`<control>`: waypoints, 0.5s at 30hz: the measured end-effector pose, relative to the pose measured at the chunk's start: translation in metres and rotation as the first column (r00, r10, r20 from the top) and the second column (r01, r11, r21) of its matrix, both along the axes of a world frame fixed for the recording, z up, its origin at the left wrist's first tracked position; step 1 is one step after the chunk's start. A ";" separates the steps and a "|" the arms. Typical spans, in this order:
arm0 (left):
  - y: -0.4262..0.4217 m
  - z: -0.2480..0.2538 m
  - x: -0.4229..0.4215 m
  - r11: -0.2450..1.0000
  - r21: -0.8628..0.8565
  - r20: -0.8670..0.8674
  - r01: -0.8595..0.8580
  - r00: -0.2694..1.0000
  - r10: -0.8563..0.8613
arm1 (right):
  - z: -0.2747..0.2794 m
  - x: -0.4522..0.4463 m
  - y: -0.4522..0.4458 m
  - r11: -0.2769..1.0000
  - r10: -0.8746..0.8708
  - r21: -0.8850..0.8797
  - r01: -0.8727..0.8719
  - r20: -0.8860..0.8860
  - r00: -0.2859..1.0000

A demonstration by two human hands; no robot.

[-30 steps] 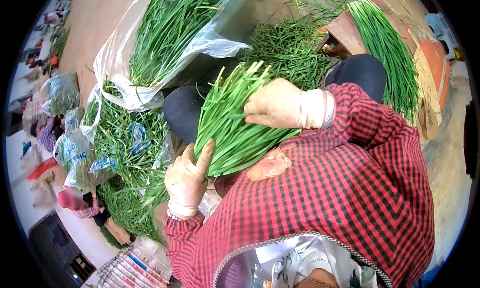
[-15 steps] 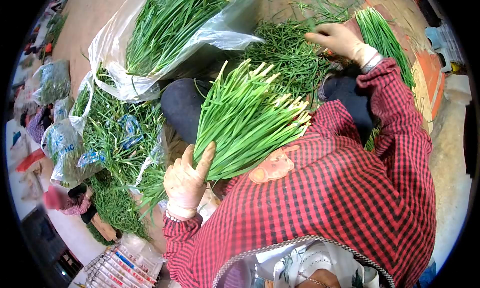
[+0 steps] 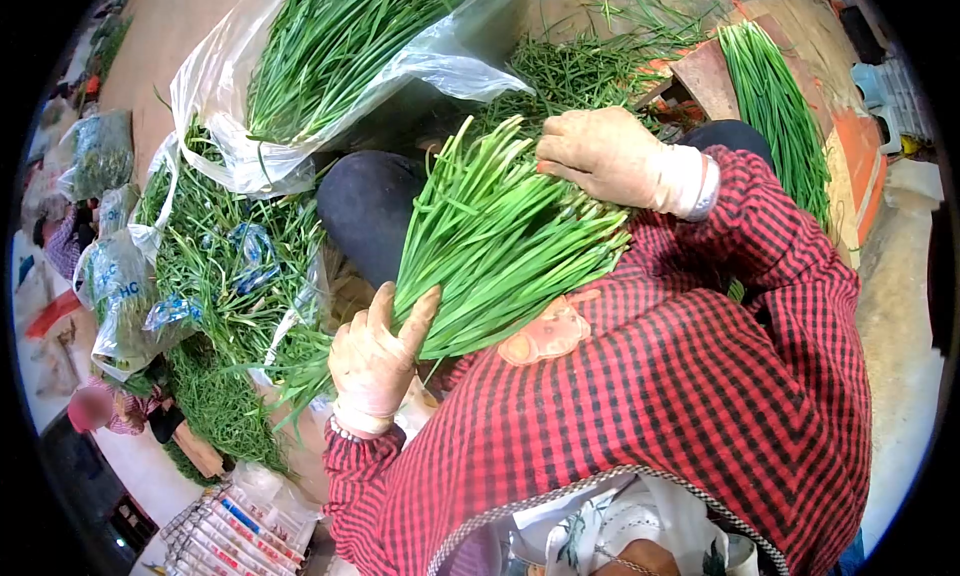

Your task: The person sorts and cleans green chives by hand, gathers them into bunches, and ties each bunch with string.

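A loose fan of green chives lies across my lap, its pale cut ends toward the upper right. My left hand, in a thin pale glove, grips the leafy end, with the thumb and a finger around the leaves. My right hand, gloved too, is closed over the pale stalk ends at the top right of the bunch, its fingers bent and pressed together. The fingertips touch the stalks; how many they pinch is hidden. The red-and-black checked smock lies under the bunch.
A clear plastic bag of chives stands at the upper left. Loose trimmings heap ahead of me, and more greens lie to the left. A neat chive bundle rests on a board at right. Another person sits far left.
My right hand has come down and left from above the trimmings to the stalk ends of the bunch, and its fingers have closed there. The left hand has hardly moved.
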State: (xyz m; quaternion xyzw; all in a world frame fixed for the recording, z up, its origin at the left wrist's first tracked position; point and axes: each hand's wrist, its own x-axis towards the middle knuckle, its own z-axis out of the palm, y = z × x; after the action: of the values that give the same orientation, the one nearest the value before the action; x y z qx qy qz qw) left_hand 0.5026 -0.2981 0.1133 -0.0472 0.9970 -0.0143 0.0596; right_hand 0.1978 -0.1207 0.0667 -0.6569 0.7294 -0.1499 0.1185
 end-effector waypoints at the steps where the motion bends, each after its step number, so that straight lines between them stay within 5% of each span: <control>1: 0.000 0.000 -0.002 1.000 0.008 0.010 0.012 1.000 -0.012 | -0.003 -0.003 0.003 0.996 0.015 -0.082 -0.015 0.006 1.000; 6: -0.001 -0.001 -0.006 1.000 0.027 0.025 0.008 1.000 -0.009 | -0.006 -0.045 0.004 0.970 -0.195 -0.169 0.173 -0.126 0.973; 8: -0.001 -0.004 -0.003 1.000 0.027 0.013 0.006 1.000 -0.007 | -0.024 -0.085 0.013 0.895 -0.435 -0.156 0.418 -0.088 0.896; 10: -0.002 -0.005 -0.002 1.000 0.024 -0.001 0.001 1.000 -0.001 | -0.023 -0.119 0.018 0.764 -0.499 0.327 0.556 -0.247 0.831; 12: -0.003 -0.006 -0.002 1.000 0.013 -0.004 0.012 1.000 -0.012 | -0.008 -0.101 0.010 0.802 -0.475 0.316 0.507 -0.179 0.862; 15: -0.003 -0.005 -0.008 1.000 0.012 -0.008 0.021 1.000 -0.021 | 0.023 -0.045 -0.033 0.826 -0.343 0.517 0.223 0.147 0.928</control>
State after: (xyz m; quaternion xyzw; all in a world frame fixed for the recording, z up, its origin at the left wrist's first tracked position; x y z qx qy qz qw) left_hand 0.4946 -0.3008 0.1084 -0.0365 0.9977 -0.0089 0.0557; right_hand 0.1524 -0.1541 0.0896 -0.4664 0.8139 -0.0517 0.3428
